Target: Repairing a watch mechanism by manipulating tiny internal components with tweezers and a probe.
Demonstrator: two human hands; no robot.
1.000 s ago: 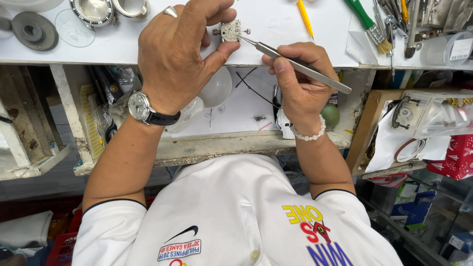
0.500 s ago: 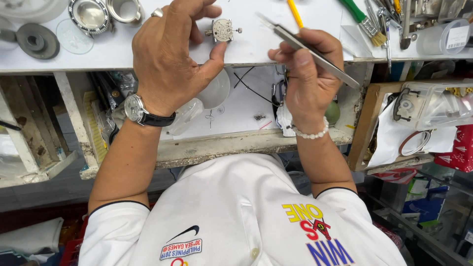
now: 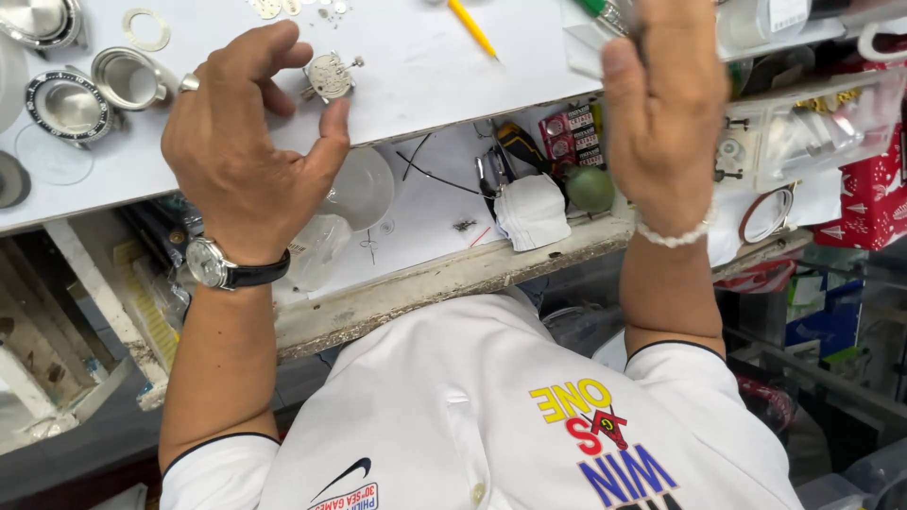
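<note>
One small round watch movement (image 3: 331,76) lies on the white counter (image 3: 425,66), its stem poking right — light, stiff, and I'd judge fragile, best taken by the rim, not the exposed works. The left hand (image 3: 248,151) curls over it, thumb tip just beside its near edge, fingers loosely spread. The right hand (image 3: 666,113) is raised at the right, fingers together; whether it grips anything I cannot tell. Two round metal watch cases (image 3: 99,90) sit far left, one yellow pencil (image 3: 470,26) beyond
</note>
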